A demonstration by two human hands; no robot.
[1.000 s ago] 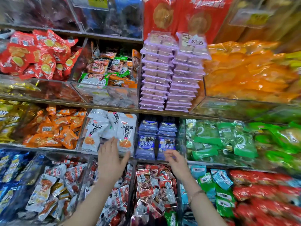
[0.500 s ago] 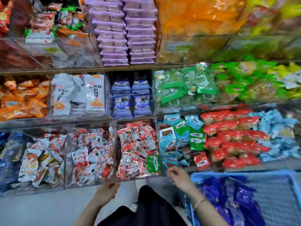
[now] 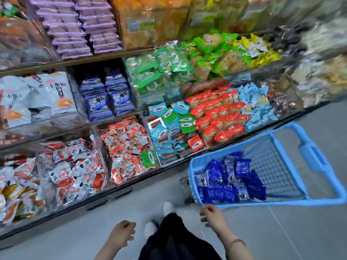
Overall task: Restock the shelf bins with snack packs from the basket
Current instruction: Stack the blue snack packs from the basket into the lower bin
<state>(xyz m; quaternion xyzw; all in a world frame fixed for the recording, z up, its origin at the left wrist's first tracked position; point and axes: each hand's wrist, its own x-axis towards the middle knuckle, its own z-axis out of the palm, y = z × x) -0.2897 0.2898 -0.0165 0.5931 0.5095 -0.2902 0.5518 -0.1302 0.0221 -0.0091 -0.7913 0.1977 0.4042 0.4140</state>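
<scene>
Facing the shelf bins (image 3: 94, 141), our hands hang loosely curled, empty — left hand (image 3: 123, 234) low, right hand (image 3: 212, 215) just beside the basket (image 3: 281, 203) rim; blue snack packs (image 3: 225, 179) lie inside it.

From the person (image 3: 174, 241), the shelf bins (image 3: 96, 147) run from nine to one o'clock. The basket (image 3: 281, 203) stands on the floor (image 3: 300, 231) at two o'clock, just before them, with snack packs (image 3: 227, 182) piled in its left end.

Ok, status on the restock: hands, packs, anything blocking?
Both hands empty: left hand loose, right hand at near rim of blue basket. Load of dark blue snack packs inside. Nothing blocking.
</scene>
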